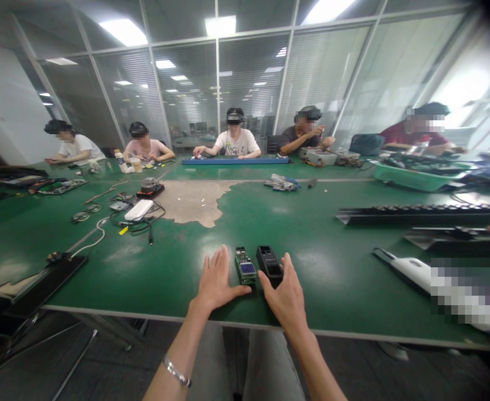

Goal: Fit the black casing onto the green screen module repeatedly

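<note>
A small green circuit board with a display (pixel 245 266) lies on the green table in front of me. Just right of it is a black plastic housing (pixel 268 260) with cut-out openings. My left hand (pixel 218 285) rests beside the board, fingers stretched forward and thumb reaching toward its near end. Around the near end of the housing, my right hand (pixel 284 289) is spread, with thumb on its left side and fingers on its right; whether it touches the housing I cannot tell. Neither hand grips anything.
Left of centre lie a white device (pixel 139 210), cables and small boards. Gloves (pixel 283 182) sit farther back. Black metal rails (pixel 420 214), a green basket (pixel 420 175) and a long white device (pixel 416 273) are at right. Several people sit across the table.
</note>
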Tool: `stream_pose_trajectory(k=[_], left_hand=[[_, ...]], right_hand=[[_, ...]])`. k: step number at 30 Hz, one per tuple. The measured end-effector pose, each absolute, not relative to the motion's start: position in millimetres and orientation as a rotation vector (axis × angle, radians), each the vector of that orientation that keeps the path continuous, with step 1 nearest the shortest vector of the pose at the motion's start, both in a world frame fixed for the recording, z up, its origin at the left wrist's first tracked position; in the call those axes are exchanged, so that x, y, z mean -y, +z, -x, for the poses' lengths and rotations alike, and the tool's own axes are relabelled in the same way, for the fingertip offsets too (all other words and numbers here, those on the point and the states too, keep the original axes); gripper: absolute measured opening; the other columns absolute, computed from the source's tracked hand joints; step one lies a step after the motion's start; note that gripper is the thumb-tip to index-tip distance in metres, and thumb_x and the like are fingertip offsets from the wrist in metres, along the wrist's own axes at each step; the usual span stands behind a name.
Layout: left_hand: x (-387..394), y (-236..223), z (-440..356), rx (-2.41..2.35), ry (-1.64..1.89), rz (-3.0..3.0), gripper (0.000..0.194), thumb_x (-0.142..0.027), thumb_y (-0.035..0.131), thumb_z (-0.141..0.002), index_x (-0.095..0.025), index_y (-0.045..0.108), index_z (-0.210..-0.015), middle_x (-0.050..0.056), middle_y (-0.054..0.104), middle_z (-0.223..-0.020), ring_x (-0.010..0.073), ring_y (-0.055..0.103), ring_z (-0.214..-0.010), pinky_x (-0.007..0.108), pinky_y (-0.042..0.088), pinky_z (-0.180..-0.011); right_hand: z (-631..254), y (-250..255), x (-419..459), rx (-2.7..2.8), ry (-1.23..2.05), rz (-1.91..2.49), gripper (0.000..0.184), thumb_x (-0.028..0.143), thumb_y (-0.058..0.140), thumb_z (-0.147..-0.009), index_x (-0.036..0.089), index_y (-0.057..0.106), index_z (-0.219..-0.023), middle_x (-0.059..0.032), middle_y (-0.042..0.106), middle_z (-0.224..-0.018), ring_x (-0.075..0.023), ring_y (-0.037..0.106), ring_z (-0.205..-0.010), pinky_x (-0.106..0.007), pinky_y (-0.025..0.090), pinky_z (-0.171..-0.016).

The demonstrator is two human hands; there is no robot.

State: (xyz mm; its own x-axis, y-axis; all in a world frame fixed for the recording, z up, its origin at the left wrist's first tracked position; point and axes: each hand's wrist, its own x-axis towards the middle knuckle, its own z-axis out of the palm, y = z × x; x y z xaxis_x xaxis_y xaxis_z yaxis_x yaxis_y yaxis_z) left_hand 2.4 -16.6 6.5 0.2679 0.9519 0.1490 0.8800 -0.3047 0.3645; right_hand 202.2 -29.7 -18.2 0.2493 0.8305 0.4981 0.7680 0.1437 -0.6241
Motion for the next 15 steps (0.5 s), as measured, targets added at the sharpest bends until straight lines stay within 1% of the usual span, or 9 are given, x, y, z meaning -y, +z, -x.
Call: stream_pose_trajectory(k=[4,9,15], left_hand=[[16.9,5.8,-2.1,-1.707,0.507,-2.337,0.126,-0.083,0.056,-0.069,-0.013,-0.005,-0.154,0.019,0.011,-0.161,0.0339,0.012,-0.148,0.055,0.007,-0.119],[16.3,3.7,-2.2,-1.733,0.493,-2.352,0.121,-0.08,0.055,-0.072,-0.011,0.001,-0.155,0.018,0.013,-0.161,0.0326,0.012,-0.149,0.053,0.006,-0.12],[15.6,5.1,-2.6,-1.737,0.45,-2.355,0.109,-0.077,0.05,-0.078,-0.012,0.009,-0.155,0.017,0.019,-0.16,0.0321,0.014,-0.148,0.052,0.007,-0.12]], right_hand=[[-203.0,-15.8,29.6,1.544,0.054,1.611,0.089,0.054,0.055,-0.084,0.007,0.021,-0.152,-0.0228,0.048,-0.142,-0.0343,0.049,-0.126,-0.051,0.041,-0.103],[-204.0,-9.9,31.0,1.571,-0.013,1.564,0.088,0.048,0.056,-0.082,0.008,0.02,-0.152,-0.0206,0.058,-0.125,-0.035,0.052,-0.115,-0.055,0.041,-0.098],[-202.3,-6.0,34.3,1.569,-0.027,1.635,0.081,0.044,0.051,-0.084,0.01,0.023,-0.152,-0.0193,0.061,-0.12,-0.0353,0.055,-0.108,-0.053,0.046,-0.089]])
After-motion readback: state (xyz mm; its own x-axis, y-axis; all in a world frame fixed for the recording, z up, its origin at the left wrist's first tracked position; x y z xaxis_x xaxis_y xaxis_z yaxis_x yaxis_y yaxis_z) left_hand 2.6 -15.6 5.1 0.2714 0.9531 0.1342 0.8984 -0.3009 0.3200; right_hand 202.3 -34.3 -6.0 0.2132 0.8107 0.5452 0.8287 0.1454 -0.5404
